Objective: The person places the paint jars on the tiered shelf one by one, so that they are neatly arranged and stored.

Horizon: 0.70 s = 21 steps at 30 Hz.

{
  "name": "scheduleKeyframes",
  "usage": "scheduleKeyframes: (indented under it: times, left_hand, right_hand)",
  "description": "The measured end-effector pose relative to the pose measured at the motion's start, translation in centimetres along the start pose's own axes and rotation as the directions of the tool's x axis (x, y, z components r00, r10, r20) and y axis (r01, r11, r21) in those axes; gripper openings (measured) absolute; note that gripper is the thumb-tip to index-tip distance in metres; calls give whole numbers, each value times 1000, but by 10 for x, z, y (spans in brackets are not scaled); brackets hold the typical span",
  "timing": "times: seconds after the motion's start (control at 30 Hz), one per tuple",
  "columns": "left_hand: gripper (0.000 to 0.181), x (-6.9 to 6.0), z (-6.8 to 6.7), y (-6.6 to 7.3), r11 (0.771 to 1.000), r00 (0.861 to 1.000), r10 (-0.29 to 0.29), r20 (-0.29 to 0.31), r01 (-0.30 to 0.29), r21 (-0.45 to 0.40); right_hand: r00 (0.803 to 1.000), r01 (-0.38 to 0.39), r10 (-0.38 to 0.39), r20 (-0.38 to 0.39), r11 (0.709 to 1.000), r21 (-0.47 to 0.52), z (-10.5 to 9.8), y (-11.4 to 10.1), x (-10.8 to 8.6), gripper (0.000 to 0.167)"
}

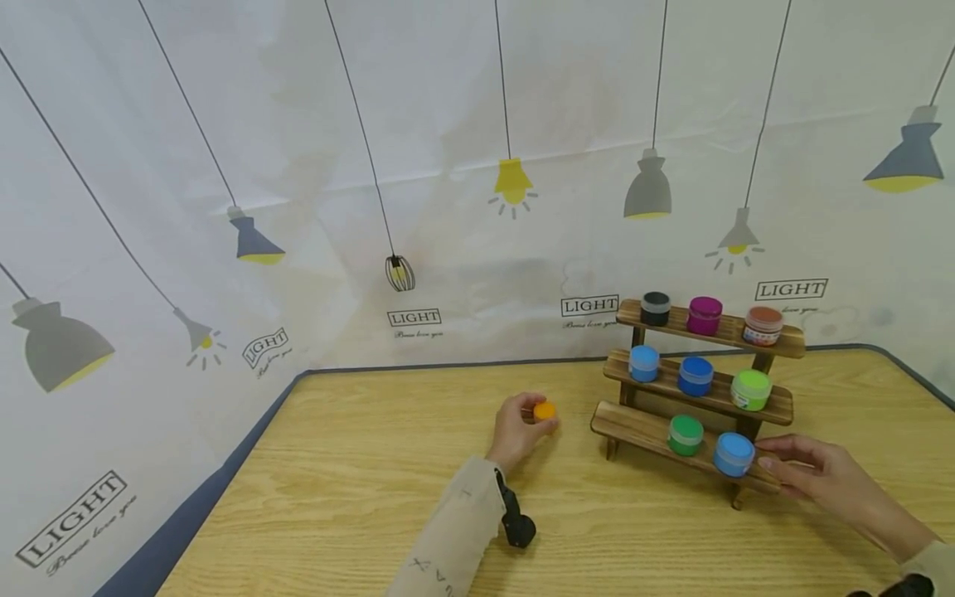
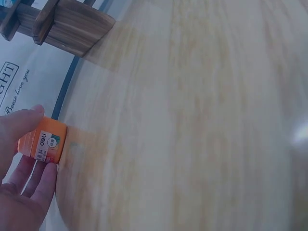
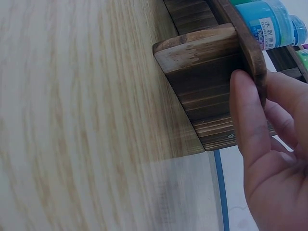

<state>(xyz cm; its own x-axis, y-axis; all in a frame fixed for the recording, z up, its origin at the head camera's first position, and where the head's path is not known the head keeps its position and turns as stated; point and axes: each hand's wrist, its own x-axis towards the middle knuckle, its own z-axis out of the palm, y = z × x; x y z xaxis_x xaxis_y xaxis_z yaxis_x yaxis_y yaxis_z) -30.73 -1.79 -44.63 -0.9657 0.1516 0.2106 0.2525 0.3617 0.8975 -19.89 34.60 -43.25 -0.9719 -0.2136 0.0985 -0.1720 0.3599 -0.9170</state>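
My left hand (image 1: 520, 431) holds a small orange paint jar (image 2: 50, 139) between thumb and fingers, low at the table, left of a three-tier wooden stand (image 1: 634, 421). With thumb and fingers my right hand (image 1: 828, 477) pinches the right end of the stand's bottom shelf, seen close up in the right wrist view as a dark board (image 3: 250, 53). On that shelf sit a green jar (image 1: 685, 436) and a light blue jar (image 1: 734, 455), the blue one nearest my right hand. The shelf's left part is bare.
The middle shelf bears a light blue jar (image 1: 644, 364), a dark blue jar (image 1: 695, 377) and a lime green jar (image 1: 750, 390). Up top stand black (image 1: 656, 309), magenta (image 1: 705, 316) and reddish-brown jars (image 1: 763, 326). A lamp-printed cloth (image 1: 462, 232) hangs behind the wooden table (image 1: 358, 464).
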Motion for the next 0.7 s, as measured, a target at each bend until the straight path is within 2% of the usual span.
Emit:
scheduleKeyframes:
  times: [0.47, 0.57, 0.7]
  left_hand:
    - [32, -5, -3, -1, 1000, 999, -15, 47, 16, -27]
    - [33, -6, -3, 4, 999, 997, -16, 76, 19, -44]
    - [35, -9, -4, 15, 1000, 993, 13, 121, -10, -27]
  right_hand:
    - [1000, -15, 15, 4, 1000, 4, 0, 0, 0, 23]
    - [1000, -7, 7, 3, 1000, 2, 0, 0, 0, 24]
    - [1000, -8, 8, 11, 1000, -1, -1, -1, 0, 24]
